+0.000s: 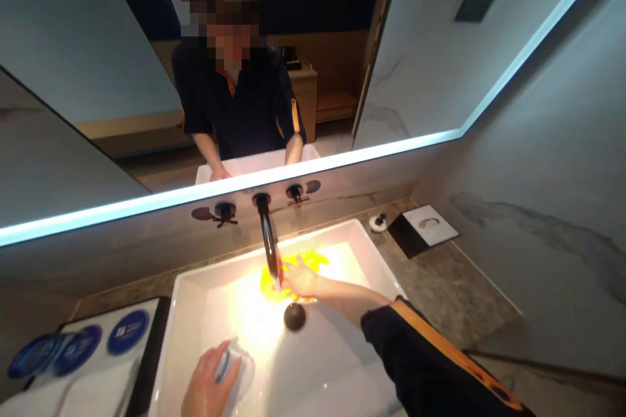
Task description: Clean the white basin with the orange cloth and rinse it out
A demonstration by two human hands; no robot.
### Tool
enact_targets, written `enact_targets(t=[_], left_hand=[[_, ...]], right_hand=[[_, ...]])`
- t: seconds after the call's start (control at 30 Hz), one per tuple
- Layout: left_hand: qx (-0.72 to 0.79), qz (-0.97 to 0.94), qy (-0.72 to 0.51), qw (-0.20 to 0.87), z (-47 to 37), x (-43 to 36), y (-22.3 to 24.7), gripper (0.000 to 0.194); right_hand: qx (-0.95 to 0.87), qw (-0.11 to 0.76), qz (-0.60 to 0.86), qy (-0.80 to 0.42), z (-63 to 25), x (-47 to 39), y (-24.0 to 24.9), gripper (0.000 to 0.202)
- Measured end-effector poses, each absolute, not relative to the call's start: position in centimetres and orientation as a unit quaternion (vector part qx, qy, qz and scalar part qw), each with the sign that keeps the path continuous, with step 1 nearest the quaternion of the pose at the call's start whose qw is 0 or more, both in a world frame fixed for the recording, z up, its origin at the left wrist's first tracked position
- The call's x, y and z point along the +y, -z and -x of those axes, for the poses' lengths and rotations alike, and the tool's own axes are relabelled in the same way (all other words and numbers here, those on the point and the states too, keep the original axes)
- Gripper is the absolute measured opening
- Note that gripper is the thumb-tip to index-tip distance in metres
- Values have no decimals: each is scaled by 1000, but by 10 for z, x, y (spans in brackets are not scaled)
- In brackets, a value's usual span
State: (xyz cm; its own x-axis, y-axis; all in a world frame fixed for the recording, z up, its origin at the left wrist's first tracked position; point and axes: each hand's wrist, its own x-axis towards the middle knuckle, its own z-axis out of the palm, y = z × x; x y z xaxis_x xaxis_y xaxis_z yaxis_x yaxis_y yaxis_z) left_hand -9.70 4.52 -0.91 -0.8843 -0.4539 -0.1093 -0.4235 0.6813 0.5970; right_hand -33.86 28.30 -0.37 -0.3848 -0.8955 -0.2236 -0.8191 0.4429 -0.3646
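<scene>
A white rectangular sink (195, 287) fills the lower middle of the view. My right hand (299, 277) reaches under the black wall spout (268, 238) and presses a yellow cloth (313, 260) against the far side of the basin. The black round drain plug (295, 316) lies just in front of that hand. My left hand (208, 386) rests low in the near left of the basin, fingers closed over a small clear object with a blue part (225, 365); I cannot tell what it is.
Two black tap handles (223, 212) (295, 194) flank the spout below a lit mirror (342, 78) that reflects a person in a dark shirt. A tray with blue-lidded items (78, 345) stands left. A black and white tray (425, 228) and small stopper (377, 223) sit right.
</scene>
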Motion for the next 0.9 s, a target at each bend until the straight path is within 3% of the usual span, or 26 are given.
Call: enact_targets(t=[0.07,0.13,0.27,0.5,0.7,0.9], left_hand=[[-923,-226,310,44,87,36,14,51],[-933,-198,294,57,78,32,13,41],[-945,-164,270,86,72,37,6,31],[-963,-130,210,108,73,45,-1,61],[-957,-143,233,102,64,35,-5,62],[-944,-147,250,157,57,33,-3,60]], right_hand=[[821,194,536,37,354,319,12,52],[821,194,537,-14,371,359,12,54],[856,210,472,-29,387,420,5,55],[895,199,391,-80,337,447,1,46],[890,286,352,-34,244,474,-6,62],[849,380,368,-12,187,458,-24,57]])
